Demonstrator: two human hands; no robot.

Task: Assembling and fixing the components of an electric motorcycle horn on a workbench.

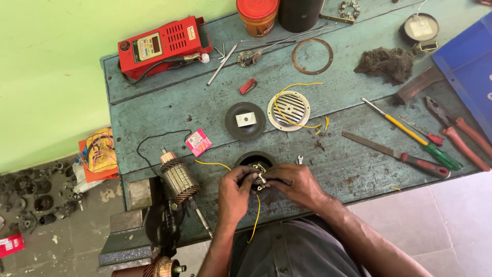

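My left hand [234, 192] and my right hand [297, 185] meet over a round black housing [254, 158] at the near edge of the blue-green workbench [154, 110]. Both hands pinch small metal parts and yellow wire [255, 213] at its centre. The wire hangs down over the bench edge. A black disc with a white square plate [245, 120] and a slotted silver grille [288, 110] with yellow wire lie just beyond.
A motor armature [178, 178] sits in a vise [134, 233] at left. A red meter [163, 44], orange tin [257, 15], metal ring [312, 56], file [394, 153], screwdriver [410, 134], pliers [456, 132] and blue tray [469, 66] lie on the bench. Metal parts litter the floor at left.
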